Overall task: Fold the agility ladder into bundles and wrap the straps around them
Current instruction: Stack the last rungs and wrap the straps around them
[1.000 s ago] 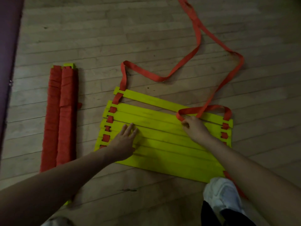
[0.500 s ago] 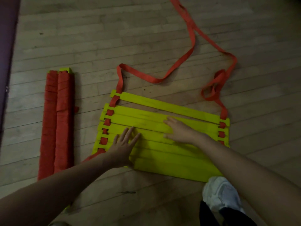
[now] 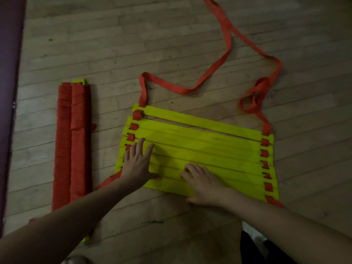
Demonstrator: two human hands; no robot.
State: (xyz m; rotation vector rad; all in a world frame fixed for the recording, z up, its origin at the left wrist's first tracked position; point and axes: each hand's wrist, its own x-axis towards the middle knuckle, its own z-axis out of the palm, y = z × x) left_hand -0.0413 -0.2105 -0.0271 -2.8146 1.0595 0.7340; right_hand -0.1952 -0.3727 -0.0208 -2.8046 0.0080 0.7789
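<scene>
Rungs (image 3: 209,147) under left hand (image 3: 137,166); right hand (image 3: 203,185) overlaps near edge.

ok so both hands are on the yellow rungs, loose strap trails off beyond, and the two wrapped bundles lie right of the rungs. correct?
No. The head view shows the two wrapped bundles left of the rungs, not right. The rest holds: left hand and right hand are both on the rungs, and the loose strap trails off beyond.
</scene>
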